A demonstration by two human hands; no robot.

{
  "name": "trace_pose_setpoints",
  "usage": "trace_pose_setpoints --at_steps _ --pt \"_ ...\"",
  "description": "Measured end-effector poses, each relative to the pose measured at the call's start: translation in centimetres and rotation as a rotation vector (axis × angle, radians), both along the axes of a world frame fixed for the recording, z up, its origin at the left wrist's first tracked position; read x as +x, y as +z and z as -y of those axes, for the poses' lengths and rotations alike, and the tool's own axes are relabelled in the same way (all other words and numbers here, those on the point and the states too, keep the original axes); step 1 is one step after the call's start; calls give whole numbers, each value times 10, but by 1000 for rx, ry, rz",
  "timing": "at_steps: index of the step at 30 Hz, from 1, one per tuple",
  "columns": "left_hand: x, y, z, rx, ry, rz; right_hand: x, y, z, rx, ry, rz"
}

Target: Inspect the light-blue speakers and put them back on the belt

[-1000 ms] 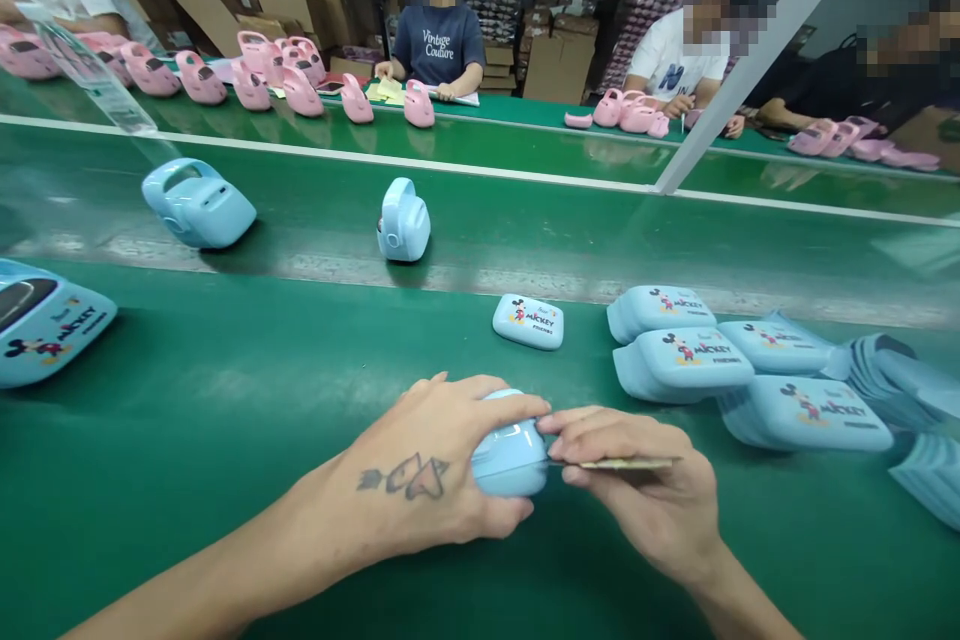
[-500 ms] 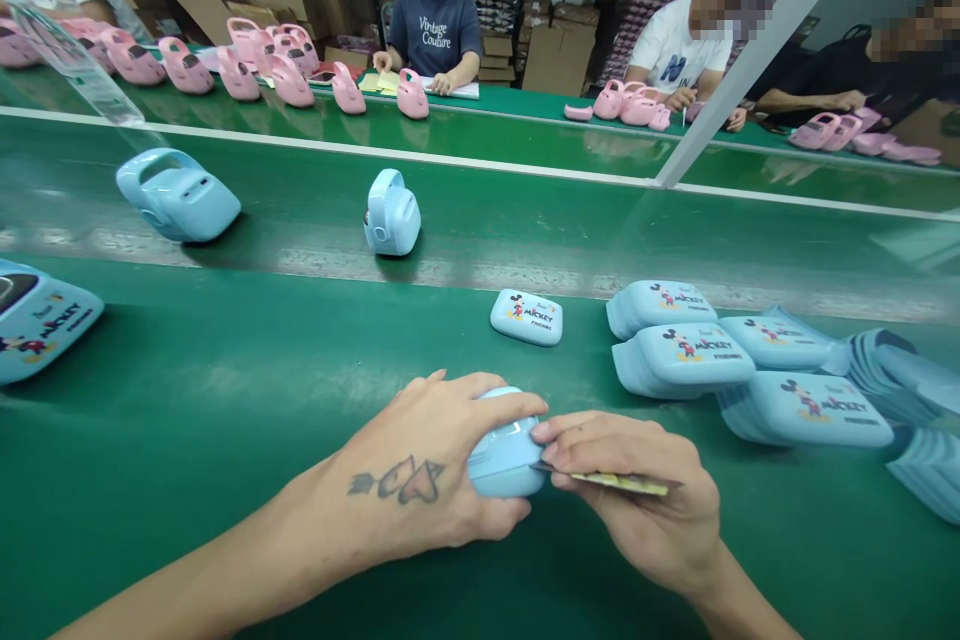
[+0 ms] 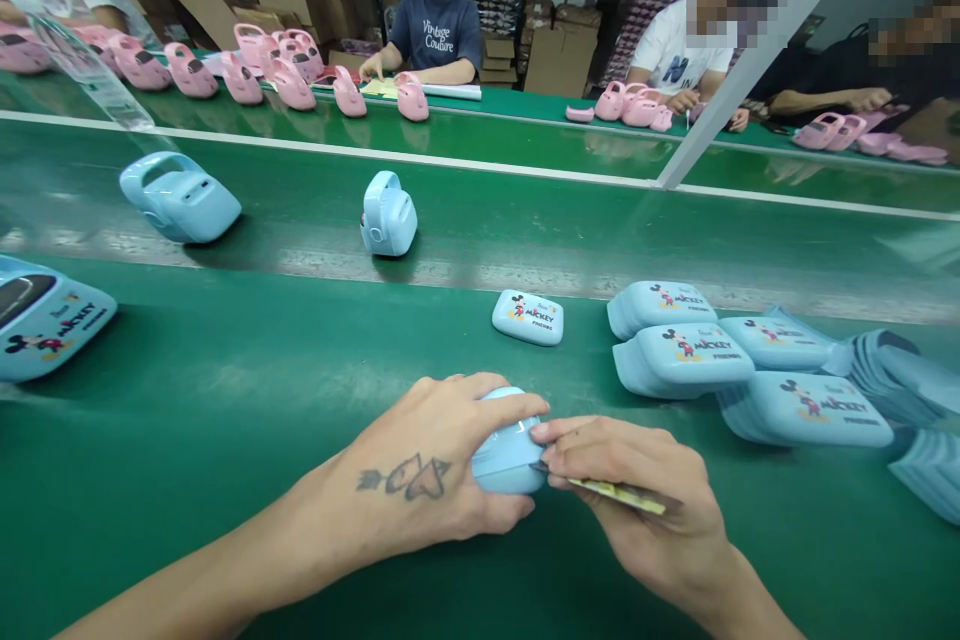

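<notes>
My left hand (image 3: 427, 470) is wrapped round a small light-blue plastic housing (image 3: 510, 458) on the green table (image 3: 225, 420). My right hand (image 3: 637, 495) pinches a thin flat yellowish card (image 3: 619, 494), with its tip against the right side of the housing. A single blue printed cover (image 3: 528, 317) lies just beyond my hands. A pile of the same printed covers (image 3: 735, 370) sits to the right.
Two blue housings (image 3: 180, 197) (image 3: 388, 213) lie on the conveyor belt behind. Another printed blue piece (image 3: 45, 320) is at the left edge. Across the belt, several people sit at a green table with pink housings (image 3: 292, 80). A slanted white post (image 3: 750, 50) crosses upper right.
The card in my right hand has tilted downward at its far end. The upright blue housing on the belt has drifted a little left. My hands stay on the housing.
</notes>
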State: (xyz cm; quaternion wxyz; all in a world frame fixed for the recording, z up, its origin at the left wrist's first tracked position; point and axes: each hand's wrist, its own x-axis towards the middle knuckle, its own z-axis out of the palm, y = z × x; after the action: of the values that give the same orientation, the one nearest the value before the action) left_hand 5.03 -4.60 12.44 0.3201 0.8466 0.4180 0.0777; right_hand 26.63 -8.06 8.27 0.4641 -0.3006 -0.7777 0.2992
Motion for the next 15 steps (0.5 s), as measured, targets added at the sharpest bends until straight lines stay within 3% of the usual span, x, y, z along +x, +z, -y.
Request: trace_pose_setpoints --at_steps 9,15 --pt "0 2 -1 -8 -17 -12 -2 -6 2 -4 -28 -21" --pt "-3 2 -2 -43 -14 -16 -1 -23 -1 -261 -39 -336"
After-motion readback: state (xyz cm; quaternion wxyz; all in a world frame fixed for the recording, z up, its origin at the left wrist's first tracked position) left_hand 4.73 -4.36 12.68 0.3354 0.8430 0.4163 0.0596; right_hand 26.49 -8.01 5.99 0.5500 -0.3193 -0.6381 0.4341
